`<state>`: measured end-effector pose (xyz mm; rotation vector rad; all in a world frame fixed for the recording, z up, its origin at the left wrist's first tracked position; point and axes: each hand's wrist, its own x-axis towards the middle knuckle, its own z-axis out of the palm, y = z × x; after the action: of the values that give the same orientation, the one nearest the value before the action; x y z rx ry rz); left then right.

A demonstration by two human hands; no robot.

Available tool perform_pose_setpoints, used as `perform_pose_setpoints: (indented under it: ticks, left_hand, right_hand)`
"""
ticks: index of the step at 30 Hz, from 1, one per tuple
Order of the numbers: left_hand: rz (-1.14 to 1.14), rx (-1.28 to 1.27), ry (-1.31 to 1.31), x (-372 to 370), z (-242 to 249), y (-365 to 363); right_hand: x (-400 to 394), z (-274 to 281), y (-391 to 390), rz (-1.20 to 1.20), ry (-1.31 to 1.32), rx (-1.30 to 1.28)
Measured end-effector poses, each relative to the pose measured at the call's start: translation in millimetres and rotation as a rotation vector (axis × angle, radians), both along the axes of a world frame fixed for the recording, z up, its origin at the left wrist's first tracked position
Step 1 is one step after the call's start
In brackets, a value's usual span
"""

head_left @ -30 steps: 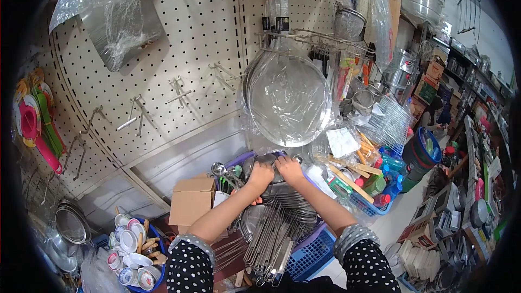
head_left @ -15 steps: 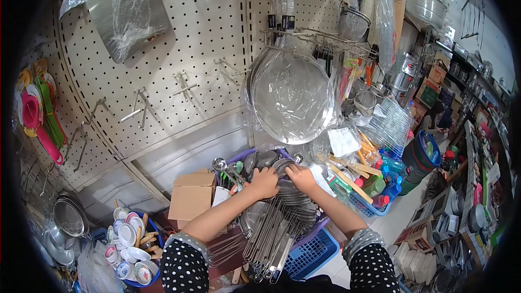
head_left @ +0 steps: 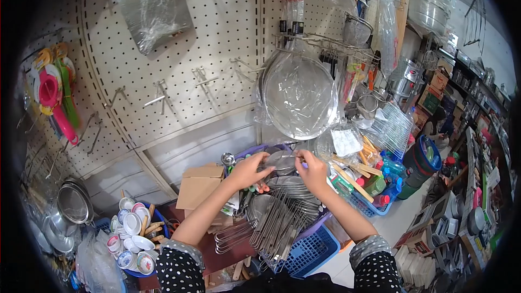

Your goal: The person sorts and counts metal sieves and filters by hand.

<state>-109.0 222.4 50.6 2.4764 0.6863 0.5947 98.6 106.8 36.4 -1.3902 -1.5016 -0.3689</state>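
A round, shallow metal strainer [head_left: 283, 159] is between my hands above a purple basket [head_left: 320, 222]. My right hand [head_left: 313, 172] pinches its right edge. My left hand [head_left: 251, 171] curves around its left edge, thumb below and fingers above; the exact contact is hard to see. Below lies a stack of round metal strainers [head_left: 296, 191] in the basket, their long wire handles [head_left: 277, 222] spread toward me. A metal ladle [head_left: 228, 158] and orange-handled utensils [head_left: 261, 186] sit by my left hand.
A cardboard box [head_left: 198, 192] stands left of the basket, and a blue bin of small bowls [head_left: 130, 228] further left. A blue crate [head_left: 312, 249] sits below. Bottles [head_left: 391, 187] crowd the right. Large wrapped strainers [head_left: 300, 95] hang ahead on the pegboard [head_left: 211, 32].
Both hands have risen slightly from the stack, with the round strainer now between them. My left hand has moved left, uncovering more of the pile. The view has shifted a little left.
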Motion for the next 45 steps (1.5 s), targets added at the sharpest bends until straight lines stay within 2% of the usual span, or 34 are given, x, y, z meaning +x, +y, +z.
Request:
perform_pose_setpoints:
  ticks: [1, 5, 9, 12, 13, 16, 17, 20, 21, 26, 29, 31, 34, 35, 38, 41, 43, 45]
  left_hand:
    - [0.05, -0.006, -0.011, -7, 13, -11]
    - [0.079, 0.009, -0.324, -50, 7, -18]
    - [0.239, -0.155, -0.292, -118, 25, -50]
    - [0.316, -0.106, -0.469, -162, 31, -84]
    - [0.376, -0.123, -0.516, -175, 35, -98]
    - [0.565, -0.106, -0.591, -218, 32, -127]
    - [0.625, -0.166, -0.586, -235, 35, -137]
    - [0.743, -0.105, -0.561, -288, 24, -154]
    - [0.768, 0.001, -0.594, -305, 21, -156]
    - [0.872, -0.081, -0.546, -405, 31, -179]
    - [0.897, -0.008, -0.61, -475, 3, -171]
    - [0.994, 0.014, -0.575, -514, 14, -177]
    - [1.047, 0.073, -0.595, -568, 32, -181]
    - [1.134, 0.096, -0.53, -582, 42, -182]
    - [1.298, 0.282, -0.45, -624, 51, -170]
    - [1.403, 0.462, -0.496, -649, 55, -151]
    - [1.44, 0.467, -0.431, -662, 61, -142]
    - [1.469, 0.46, -0.371, -671, 65, -132]
  right_hand:
    - [-13, 10, -2, 0.055, 0.06, 0.019]
    - [-61, 44, -11, 0.211, 0.11, 0.032]
    - [-117, 66, -21, 0.384, 0.33, -0.181]
    - [-159, 65, -14, 0.583, 0.368, -0.281]
    - [-175, 78, -20, 0.53, 0.253, -0.43]
    - [-225, 62, -10, 0.638, 0.151, -0.382]
    - [-242, 66, -13, 0.709, 0.163, -0.384]
    - [-295, 64, -10, 0.842, 0.136, -0.406]
    - [-314, 69, -13, 0.874, 0.151, -0.459]
    - [-413, 73, -7, 1.033, 0.097, -0.527]
    - [-477, 74, 0, 1.108, 0.079, -0.524]
    - [-524, 69, 11, 1.134, 0.008, -0.443]
    - [-586, 83, 20, 1.227, 0.052, -0.483]
    - [-609, 75, 30, 1.269, 0.123, -0.51]
    - [-661, 90, 35, 1.181, 0.107, -0.475]
    - [-707, 83, 52, 1.082, 0.123, -0.282]
    - [-726, 87, 61, 1.036, 0.169, -0.264]
    - [-735, 91, 66, 0.921, 0.104, -0.247]
